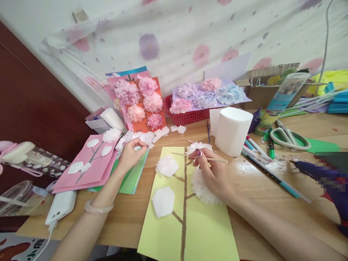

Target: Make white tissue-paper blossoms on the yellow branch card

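Observation:
A yellow-green card (201, 224) with a painted brown branch lies in front of me. White tissue flowers sit on it: a flat hexagon (162, 201), a fluffed one (166, 166), another at the top (199, 146) and a big fluffy one (202, 188) under my right hand. My right hand (213, 172) is closed on a thin wooden stick (179, 154) that lies across the branch. My left hand (132, 154) is pinched on a small white tissue piece beside a pile of white tissue pieces (141, 137) at the edge of a pink card.
A pink card (89, 163) with white flowers lies left. Finished flower cards (141, 101) and a red basket (187, 116) stand behind. A white roll (233, 131), markers, scissors (289, 137) and a glue gun (320, 174) fill the right. A white power bank (61, 206) lies at front left.

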Tool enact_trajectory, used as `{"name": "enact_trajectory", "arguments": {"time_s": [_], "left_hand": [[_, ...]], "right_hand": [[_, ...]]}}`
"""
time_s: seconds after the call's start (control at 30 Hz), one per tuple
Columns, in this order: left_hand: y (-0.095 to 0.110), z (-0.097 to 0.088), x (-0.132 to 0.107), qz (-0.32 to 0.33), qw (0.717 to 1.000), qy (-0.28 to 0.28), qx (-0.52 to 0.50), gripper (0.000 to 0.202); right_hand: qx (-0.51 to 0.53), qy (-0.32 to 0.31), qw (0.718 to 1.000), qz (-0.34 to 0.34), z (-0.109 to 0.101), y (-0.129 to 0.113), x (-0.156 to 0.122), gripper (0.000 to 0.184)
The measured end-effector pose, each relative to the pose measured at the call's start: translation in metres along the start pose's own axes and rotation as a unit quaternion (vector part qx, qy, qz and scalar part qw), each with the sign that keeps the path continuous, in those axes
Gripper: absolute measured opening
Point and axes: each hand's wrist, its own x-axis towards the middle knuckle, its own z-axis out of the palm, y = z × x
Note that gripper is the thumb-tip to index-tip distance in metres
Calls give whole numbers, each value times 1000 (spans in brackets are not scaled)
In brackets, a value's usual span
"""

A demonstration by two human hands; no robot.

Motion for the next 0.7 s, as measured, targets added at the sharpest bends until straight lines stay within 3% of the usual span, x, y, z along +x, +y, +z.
{"name": "enact_trajectory", "arguments": {"time_s": [0.13, 0.27, 0.37, 0.53, 0.7], "left_hand": [[0, 4, -2, -35, 999, 11, -36, 23], [3, 7, -3, -79, 989, -33, -117, 35], [8, 13, -5, -76, 985, -55, -143, 34], [23, 27, -9, -53, 991, -72, -96, 30], [33, 43, -15, -82, 992, -95, -12, 24]], "right_hand": [[-13, 2, 1000, -12, -1, -1, 1, 38], [-9, 8, 1000, -10, 0, 0, 1, 38], [16, 20, 1000, -1, 2, 0, 0, 37], [58, 55, 997, 7, 1, -2, 0, 39], [83, 43, 995, 36, 0, -3, 2, 44]]}}
